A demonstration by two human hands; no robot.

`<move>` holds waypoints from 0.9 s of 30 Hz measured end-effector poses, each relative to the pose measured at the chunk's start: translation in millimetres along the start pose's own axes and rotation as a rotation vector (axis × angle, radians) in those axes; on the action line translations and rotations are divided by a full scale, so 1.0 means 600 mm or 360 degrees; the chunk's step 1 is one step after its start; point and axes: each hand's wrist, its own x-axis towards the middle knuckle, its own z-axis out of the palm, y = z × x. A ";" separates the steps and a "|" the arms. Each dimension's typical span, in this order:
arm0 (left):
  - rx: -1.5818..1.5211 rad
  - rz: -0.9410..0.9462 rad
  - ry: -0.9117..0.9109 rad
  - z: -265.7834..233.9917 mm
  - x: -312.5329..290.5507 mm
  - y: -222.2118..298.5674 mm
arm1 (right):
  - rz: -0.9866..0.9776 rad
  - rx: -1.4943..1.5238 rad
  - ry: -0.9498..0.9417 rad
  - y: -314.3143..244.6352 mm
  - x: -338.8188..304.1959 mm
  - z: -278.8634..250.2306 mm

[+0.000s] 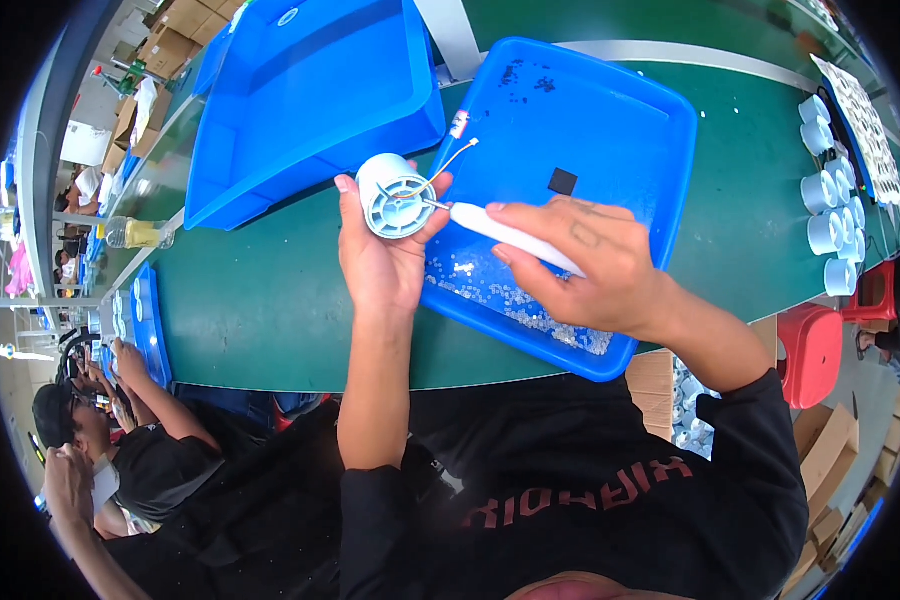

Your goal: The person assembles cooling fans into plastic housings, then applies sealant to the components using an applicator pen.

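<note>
Motor (395, 195) clamped in left hand (382, 255), fingers wrapped round body, face up, held above tray (660, 130) edge. White tool (505, 235) gripped by right hand (590, 265); tip touching motor face. Wire (450, 160) sticking up fr. motor.

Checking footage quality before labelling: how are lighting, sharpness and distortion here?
Head view: even, bright light, soft shadows; the left hand, round white part and right hand are sharp; the green table edge bows strongly; corners black, rim figures stretched.
</note>
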 end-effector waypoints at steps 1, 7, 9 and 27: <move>0.0033 -0.0023 -0.0072 -0.002 0.000 -0.003 | 0.0004 0.0000 -0.0076 -0.001 0.001 -0.003; 0.0169 0.0025 -0.0068 0.018 -0.015 -0.018 | -0.0013 -0.0026 -0.0071 0.007 -0.009 0.014; 0.0191 0.0096 -0.0036 0.022 -0.018 -0.020 | -0.0009 -0.0021 -0.0063 0.009 -0.011 0.015; 0.0222 0.0154 0.0055 0.033 -0.027 -0.028 | 0.0024 -0.0165 -0.0123 0.009 -0.016 0.021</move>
